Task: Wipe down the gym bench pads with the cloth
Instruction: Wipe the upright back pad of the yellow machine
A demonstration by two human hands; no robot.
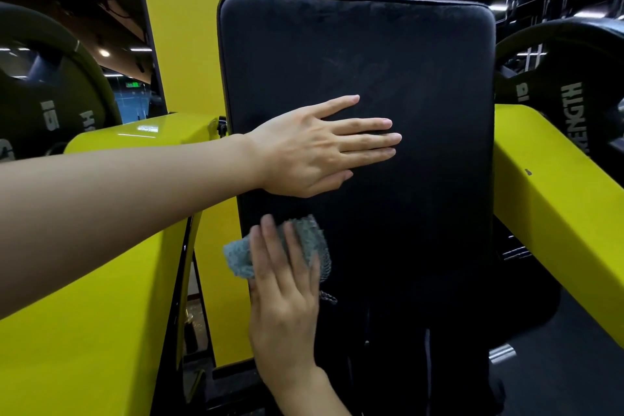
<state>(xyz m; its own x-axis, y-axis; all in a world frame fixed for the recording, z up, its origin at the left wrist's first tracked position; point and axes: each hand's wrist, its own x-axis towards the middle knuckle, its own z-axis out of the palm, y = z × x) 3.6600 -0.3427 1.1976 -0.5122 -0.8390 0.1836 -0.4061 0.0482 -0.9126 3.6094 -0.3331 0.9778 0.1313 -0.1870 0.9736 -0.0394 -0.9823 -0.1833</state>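
At frame centre the left hand (314,149) lies flat and released on the black bench pad (405,84), fingers spread and pointing toward frame right, the palm just inside the pad's left edge. Below it the right hand (283,284) presses the grey-blue cloth (307,240) against the pad's lower-left edge (cloth spills past the fingers on both sides); its grip looks flat on the cloth rather than clenched, though the fingertips blur. Yellow frame arms (553,186) flank both pad edges, leaving the pad's upper and right areas open.
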